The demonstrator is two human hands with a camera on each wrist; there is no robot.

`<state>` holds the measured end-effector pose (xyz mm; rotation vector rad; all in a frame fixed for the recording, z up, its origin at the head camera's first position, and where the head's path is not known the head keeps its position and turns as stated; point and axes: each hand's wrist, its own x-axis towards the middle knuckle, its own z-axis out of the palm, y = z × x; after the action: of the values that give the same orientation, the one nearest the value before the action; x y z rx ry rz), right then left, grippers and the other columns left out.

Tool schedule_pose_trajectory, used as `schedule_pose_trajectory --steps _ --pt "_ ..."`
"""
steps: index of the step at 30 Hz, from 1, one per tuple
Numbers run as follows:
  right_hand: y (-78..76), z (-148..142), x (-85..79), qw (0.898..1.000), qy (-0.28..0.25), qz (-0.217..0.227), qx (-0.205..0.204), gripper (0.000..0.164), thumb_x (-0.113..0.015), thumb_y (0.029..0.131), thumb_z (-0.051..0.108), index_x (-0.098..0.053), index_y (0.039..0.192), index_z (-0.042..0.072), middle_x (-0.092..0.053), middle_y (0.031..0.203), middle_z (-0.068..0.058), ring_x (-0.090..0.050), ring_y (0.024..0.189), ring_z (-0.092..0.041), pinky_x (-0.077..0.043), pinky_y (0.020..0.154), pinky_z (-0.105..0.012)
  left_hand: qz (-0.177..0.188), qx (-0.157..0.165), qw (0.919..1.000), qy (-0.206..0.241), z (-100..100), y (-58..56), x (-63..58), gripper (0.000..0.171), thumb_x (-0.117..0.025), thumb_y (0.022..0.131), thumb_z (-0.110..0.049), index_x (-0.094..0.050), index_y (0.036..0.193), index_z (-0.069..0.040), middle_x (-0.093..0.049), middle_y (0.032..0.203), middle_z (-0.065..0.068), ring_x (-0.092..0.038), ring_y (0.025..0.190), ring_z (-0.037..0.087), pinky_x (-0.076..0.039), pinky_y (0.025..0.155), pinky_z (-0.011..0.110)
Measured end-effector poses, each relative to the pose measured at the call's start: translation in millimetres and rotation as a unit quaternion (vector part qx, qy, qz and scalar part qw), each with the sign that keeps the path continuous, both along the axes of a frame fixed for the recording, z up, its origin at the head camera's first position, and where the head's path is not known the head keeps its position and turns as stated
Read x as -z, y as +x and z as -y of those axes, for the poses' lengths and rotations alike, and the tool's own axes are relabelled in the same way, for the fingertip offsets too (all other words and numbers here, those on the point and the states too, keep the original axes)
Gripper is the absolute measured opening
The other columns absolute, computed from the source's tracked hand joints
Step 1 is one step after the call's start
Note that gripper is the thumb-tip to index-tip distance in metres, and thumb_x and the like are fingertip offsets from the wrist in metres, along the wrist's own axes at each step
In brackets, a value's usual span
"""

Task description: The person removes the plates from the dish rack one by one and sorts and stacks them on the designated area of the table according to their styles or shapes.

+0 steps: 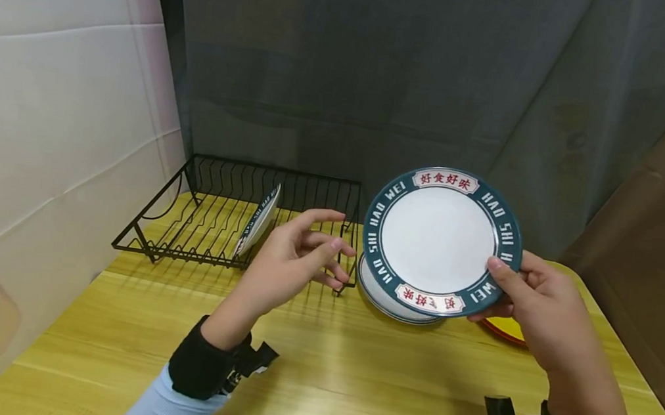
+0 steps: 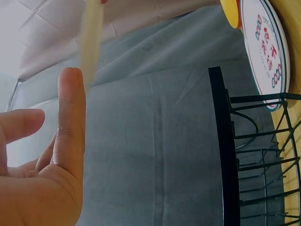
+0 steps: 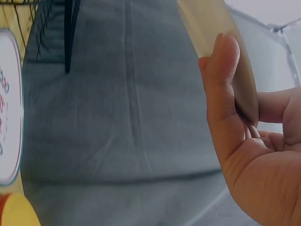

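My right hand (image 1: pixel 543 305) grips a round plate (image 1: pixel 439 240) by its lower right rim, thumb on the face and fingers behind. White in the middle, it has a dark teal rim with lettering and red characters. It is raised and tilted toward the head camera; in the right wrist view the plate's pale underside (image 3: pixel 235 61) lies between thumb and fingers. To its left my left hand (image 1: pixel 292 257) hangs with loosely bent fingers and holds nothing. Behind that hand, a similar plate (image 1: pixel 259 219) leans upright in the black wire dish rack (image 1: pixel 185 258).
On the wooden table (image 1: pixel 317 377), a white plate (image 1: pixel 386 299) lies partly hidden under the held one, right of the rack. Farther right is a yellow dish with a red rim (image 1: pixel 508 330). A grey cloth (image 1: pixel 344 70) hangs behind, and a pale sheet (image 1: pixel 60 131) stands at the left.
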<state>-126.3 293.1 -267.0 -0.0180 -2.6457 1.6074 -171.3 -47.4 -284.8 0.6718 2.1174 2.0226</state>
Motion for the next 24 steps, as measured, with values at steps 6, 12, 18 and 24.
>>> schedule_pose_trajectory --steps 6,12,18,24 --pt "-8.7 -26.4 4.5 0.998 0.035 0.019 0.039 0.066 -0.045 0.114 0.042 -0.039 0.157 -0.007 -0.078 0.09 0.022 -0.08 0.079 -0.013 -0.063 0.076 -0.015 -0.005 -0.003 0.9999 0.009 2.8 -0.6 -1.8 0.042 -0.059 0.11 -0.013 -0.051 0.151 -0.013 -0.077 0.118 0.02 -0.079 0.083 0.028 -0.069 0.078 0.042" --pt "-23.8 -48.6 21.4 0.996 0.046 0.049 0.051 0.069 -0.041 0.115 0.04 -0.034 0.156 -0.015 -0.077 0.087 0.017 -0.08 0.076 -0.014 -0.065 0.074 -0.019 -0.003 -0.009 0.9999 0.012 5.0 0.0 -4.1 0.041 -0.058 0.11 -0.01 -0.052 0.15 -0.013 -0.077 0.119 0.023 -0.079 0.083 0.027 -0.069 0.078 0.042" --pt "-37.9 -66.6 37.5 0.986 0.085 0.134 0.051 0.068 -0.035 0.117 0.035 -0.032 0.148 -0.025 -0.077 0.089 -0.005 -0.08 0.075 -0.017 -0.067 0.074 -0.027 -0.001 -0.009 0.9998 0.017 5.5 0.5 -5.2 0.04 -0.056 0.11 -0.007 -0.053 0.149 -0.013 -0.075 0.12 0.026 -0.079 0.083 0.025 -0.069 0.079 0.043" --pt "-48.4 -75.8 48.2 0.972 0.095 0.207 0.059 0.068 -0.033 0.117 0.033 -0.028 0.148 -0.028 -0.074 0.092 -0.01 -0.079 0.075 -0.017 -0.065 0.073 -0.023 0.0 -0.013 0.9998 0.017 5.6 1.1 -6.2 0.04 -0.056 0.11 -0.007 -0.054 0.149 -0.013 -0.076 0.119 0.024 -0.078 0.082 0.024 -0.069 0.079 0.042"
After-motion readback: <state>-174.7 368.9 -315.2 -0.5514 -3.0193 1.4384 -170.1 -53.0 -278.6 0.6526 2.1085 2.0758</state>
